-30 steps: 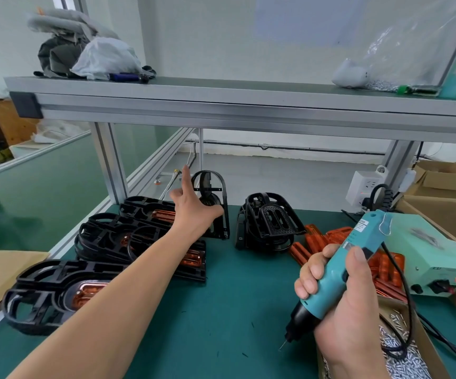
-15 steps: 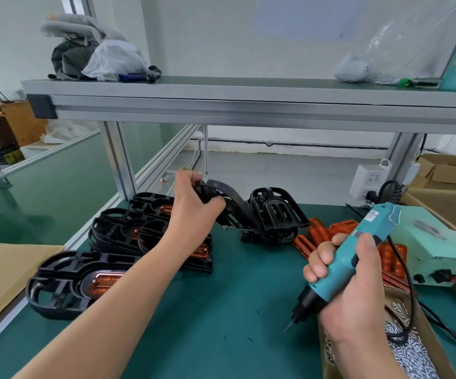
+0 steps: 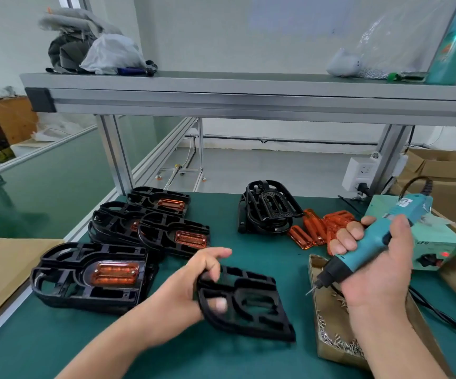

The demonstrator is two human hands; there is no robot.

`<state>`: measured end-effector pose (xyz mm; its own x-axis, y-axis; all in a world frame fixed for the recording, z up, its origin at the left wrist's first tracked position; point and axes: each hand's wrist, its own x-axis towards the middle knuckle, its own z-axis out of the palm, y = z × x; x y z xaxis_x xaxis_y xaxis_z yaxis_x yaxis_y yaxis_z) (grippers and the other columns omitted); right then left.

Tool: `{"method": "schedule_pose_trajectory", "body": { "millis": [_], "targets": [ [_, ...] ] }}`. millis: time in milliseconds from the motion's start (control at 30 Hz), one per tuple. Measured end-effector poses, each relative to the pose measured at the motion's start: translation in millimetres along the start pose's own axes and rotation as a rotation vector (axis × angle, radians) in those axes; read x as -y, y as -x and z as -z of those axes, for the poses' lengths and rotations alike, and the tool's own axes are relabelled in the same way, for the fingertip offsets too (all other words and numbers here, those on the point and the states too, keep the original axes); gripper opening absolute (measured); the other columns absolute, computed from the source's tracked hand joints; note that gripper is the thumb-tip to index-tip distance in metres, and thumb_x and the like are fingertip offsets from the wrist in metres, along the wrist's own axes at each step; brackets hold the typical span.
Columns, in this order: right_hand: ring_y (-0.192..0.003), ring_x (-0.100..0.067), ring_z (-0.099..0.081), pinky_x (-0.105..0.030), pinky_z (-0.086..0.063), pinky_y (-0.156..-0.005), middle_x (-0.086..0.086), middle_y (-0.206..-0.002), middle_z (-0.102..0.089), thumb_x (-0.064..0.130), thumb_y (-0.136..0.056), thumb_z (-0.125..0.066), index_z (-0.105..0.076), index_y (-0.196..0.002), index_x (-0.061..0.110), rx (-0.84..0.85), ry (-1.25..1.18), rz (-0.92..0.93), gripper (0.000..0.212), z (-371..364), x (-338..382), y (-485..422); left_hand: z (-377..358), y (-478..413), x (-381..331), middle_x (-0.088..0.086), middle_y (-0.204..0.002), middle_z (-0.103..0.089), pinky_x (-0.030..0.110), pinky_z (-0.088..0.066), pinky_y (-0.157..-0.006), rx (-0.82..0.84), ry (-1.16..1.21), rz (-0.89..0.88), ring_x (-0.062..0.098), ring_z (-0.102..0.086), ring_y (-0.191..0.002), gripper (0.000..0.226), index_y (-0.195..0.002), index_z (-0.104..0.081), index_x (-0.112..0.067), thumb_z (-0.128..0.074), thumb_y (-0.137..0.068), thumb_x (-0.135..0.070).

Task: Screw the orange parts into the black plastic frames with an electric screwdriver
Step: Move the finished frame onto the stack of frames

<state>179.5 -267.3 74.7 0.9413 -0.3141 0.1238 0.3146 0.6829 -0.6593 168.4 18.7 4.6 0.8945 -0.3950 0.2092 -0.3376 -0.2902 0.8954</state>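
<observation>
1. Black plastic frame (image 3: 251,303) is hanging from our left hand (image 3: 188,288) and reaching away from the palm toward four o'clock, above the green mat (image 3: 237,359). It is blurred, so we cannot tell whether its far corner is touching the mat.
2. We are grasping that frame at its rounded end. Our fingers are curling over the rim, one fingertip is showing through an opening, and one finger is sticking out toward two o'clock.
3. We are clenching our right hand (image 3: 374,272) round the electric screwdriver (image 3: 371,239), at three o'clock from the frame and apart from it. Its bit is pointing toward seven o'clock and hovering over the edge of the cardboard box of screws (image 3: 333,335).
4. Loose orange parts (image 3: 314,228) are lying in a pile at one o'clock from the held frame, just behind our right knuckles.
5. A stack of bare frames (image 3: 269,212) is standing on edge at twelve o'clock, just beside that pile.
6. A fitted frame (image 3: 90,274), carrying its orange part, is lying at nine o'clock from our left hand, and a heap of fitted frames (image 3: 166,231) is overlapping at eleven o'clock beyond it.
7. A green control box (image 3: 440,242) with a red light is sitting at three o'clock, behind the screwdriver.
</observation>
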Motion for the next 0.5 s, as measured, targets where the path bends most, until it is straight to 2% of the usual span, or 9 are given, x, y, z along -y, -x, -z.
{"method": "schedule_pose_trajectory", "body": {
  "millis": [100, 200, 267, 367, 433, 500],
  "targets": [
    [-0.067, -0.007, -0.051, -0.023, -0.042, -0.067, 0.009, -0.077, -0.056, 0.055, -0.109, -0.041, -0.056, -0.093, 0.025, -0.037, 0.021, 0.008, 0.038, 9.5, -1.1, -9.3, 5.9, 5.9, 6.0, -0.031, -0.153, -0.039, 0.036, -0.045, -0.109, 0.132, -0.232, 0.081, -0.004, -0.04, -0.143, 0.045, -0.104, -0.048, -0.029, -0.087, -0.082, -0.031],
    [-0.065, -0.013, -0.04, -0.027, -0.034, -0.063, 0.001, -0.079, -0.044, 0.053, -0.107, -0.048, -0.055, -0.091, 0.02, -0.058, -0.054, 0.004, 0.038, 23.3, -6.5, -25.7, 11.5, 8.1, 0.3, -0.042, -0.153, -0.031, 0.019, -0.038, -0.105, 0.239, -0.352, 0.114, -0.014, -0.038, -0.139, 0.042, -0.11, -0.049, -0.037, -0.079, -0.081, -0.036],
    [-0.064, -0.014, -0.039, -0.027, -0.034, -0.062, 0.001, -0.079, -0.044, 0.054, -0.105, -0.052, -0.056, -0.091, 0.019, -0.052, -0.056, 0.005, 0.038, 31.2, -9.5, -34.9, 14.0, 8.9, -6.9, -0.046, -0.153, -0.026, 0.014, -0.039, -0.099, 0.311, -0.373, 0.157, -0.017, -0.039, -0.134, 0.045, -0.116, -0.048, -0.042, -0.075, -0.081, -0.034],
    [-0.065, -0.014, -0.04, -0.027, -0.038, -0.06, 0.001, -0.08, -0.045, 0.056, -0.102, -0.058, -0.057, -0.093, 0.019, -0.034, -0.071, 0.012, 0.038, 41.4, -12.2, -40.9, 19.7, 11.9, -19.1, -0.054, -0.152, -0.012, 0.015, -0.045, -0.092, 0.43, -0.381, 0.242, -0.021, -0.04, -0.131, 0.057, -0.123, -0.044, -0.052, -0.074, -0.079, -0.032],
    [-0.064, -0.014, -0.041, -0.026, -0.039, -0.059, 0.001, -0.08, -0.045, 0.055, -0.102, -0.058, -0.056, -0.093, 0.019, -0.031, -0.09, 0.018, 0.037, 44.4, -11.8, -42.6, 23.6, 13.0, -25.4, -0.054, -0.153, -0.007, 0.02, -0.045, -0.097, 0.475, -0.378, 0.268, -0.02, -0.034, -0.137, 0.064, -0.125, -0.04, -0.054, -0.078, -0.076, -0.037],
    [-0.064, -0.013, -0.041, -0.026, -0.039, -0.059, 0.002, -0.08, -0.046, 0.055, -0.102, -0.057, -0.056, -0.094, 0.019, -0.036, -0.098, 0.019, 0.037, 44.8, -11.3, -43.5, 26.0, 13.3, -29.2, -0.052, -0.154, -0.009, 0.027, -0.037, -0.11, 0.468, -0.331, 0.285, -0.017, -0.023, -0.144, 0.074, -0.13, -0.038, -0.053, -0.085, -0.074, -0.043]
  ]
}}
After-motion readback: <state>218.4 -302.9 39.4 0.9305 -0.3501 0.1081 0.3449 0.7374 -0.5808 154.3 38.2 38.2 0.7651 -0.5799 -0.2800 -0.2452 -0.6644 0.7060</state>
